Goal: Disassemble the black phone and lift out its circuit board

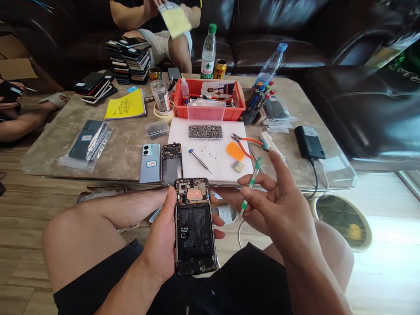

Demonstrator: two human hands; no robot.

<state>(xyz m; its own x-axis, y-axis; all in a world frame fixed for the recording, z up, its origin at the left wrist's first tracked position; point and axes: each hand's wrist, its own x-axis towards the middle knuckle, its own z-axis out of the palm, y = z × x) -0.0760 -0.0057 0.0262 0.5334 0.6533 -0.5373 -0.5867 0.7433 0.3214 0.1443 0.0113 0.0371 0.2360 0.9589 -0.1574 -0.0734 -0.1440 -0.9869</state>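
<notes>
One "vivo" mark on opened phone [195, 227].

Opened phone [195, 227]: glossy black battery, bare metal frame; screwdriver [251, 183]: green plastic handle; table [124, 153]: smooth stone, possibly marble; sofa [295, 39]: shiny leather.

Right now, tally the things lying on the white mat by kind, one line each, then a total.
Screwdriver: 1
Orange pick: 1
Small beige block: 1
Tray of screws: 1
Total: 4, leaving out the loose screws scattered on the white mat, too small to count.
</notes>
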